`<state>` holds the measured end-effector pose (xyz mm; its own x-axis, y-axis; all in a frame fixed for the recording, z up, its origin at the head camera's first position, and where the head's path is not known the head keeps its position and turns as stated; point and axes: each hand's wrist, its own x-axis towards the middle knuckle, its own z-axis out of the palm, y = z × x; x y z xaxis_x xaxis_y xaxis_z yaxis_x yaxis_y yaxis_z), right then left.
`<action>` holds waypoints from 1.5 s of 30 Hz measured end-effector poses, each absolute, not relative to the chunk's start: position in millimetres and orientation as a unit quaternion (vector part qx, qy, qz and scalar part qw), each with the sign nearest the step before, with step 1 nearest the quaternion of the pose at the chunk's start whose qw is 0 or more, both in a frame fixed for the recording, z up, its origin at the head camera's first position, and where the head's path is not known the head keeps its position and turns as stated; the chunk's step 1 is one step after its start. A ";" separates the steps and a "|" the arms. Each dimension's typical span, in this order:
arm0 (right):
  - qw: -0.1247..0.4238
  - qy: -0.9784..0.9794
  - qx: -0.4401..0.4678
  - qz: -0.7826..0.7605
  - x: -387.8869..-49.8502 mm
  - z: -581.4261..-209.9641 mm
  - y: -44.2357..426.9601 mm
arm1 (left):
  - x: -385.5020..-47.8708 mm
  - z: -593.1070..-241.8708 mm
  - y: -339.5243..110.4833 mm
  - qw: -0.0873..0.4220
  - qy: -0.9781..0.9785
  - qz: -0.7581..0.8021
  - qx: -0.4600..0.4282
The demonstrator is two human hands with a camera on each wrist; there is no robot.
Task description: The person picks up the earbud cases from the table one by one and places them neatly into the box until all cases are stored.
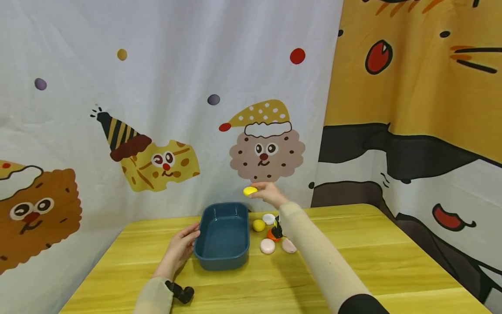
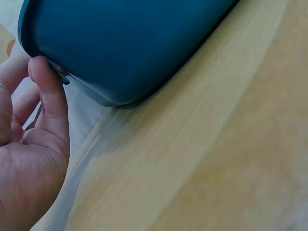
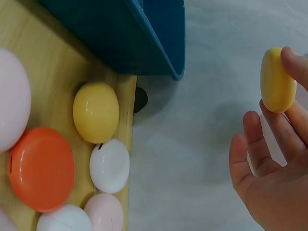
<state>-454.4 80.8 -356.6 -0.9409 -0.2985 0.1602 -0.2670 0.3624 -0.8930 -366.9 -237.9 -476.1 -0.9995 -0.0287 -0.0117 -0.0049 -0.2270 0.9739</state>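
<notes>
Above the table's back edge, my right hand (image 1: 269, 193) pinches a smooth yellow rounded disc (image 1: 250, 191) between thumb and fingers. In the right wrist view the yellow disc (image 3: 277, 81) is seen side-on, the other fingers spread below it. A deep blue-green rectangular bin (image 1: 222, 265) stands on the table to the left of that hand. My left hand (image 1: 182, 245) touches the bin's left side near the rim, its fingers fairly straight. The left wrist view shows thumb and fingertips at the bin's (image 2: 120, 48) upper corner; part of their contact is hidden.
Right of the bin lie several rounded pieces: a yellow one (image 1: 259, 225), a white one (image 1: 268, 219), an orange one (image 3: 42, 169) and pale pink ones (image 1: 267, 246). My right forearm (image 1: 319, 253) passes over the wooden table (image 1: 251, 292). A printed curtain (image 1: 168, 87) hangs behind.
</notes>
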 end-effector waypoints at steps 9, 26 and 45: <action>0.019 0.825 -0.184 -0.534 -454.0 -361.8 66.2 | -367.5 -474.4 -238.7 0.007 -0.620 -0.784 0.019; 0.020 0.815 -0.185 -0.549 -446.2 -367.5 46.5 | -368.4 -476.1 -238.6 0.004 -0.608 -0.793 0.024; 0.010 0.814 -0.191 -0.549 -443.8 -373.9 20.0 | -367.8 -475.4 -236.4 0.004 -0.618 -0.786 0.025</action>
<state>-443.8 20.0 -373.9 -0.9269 -0.3213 0.1942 -0.3003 0.3242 -0.8971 -367.8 -236.4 -475.4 -0.9987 -0.0369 -0.0341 -0.0244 -0.2372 0.9712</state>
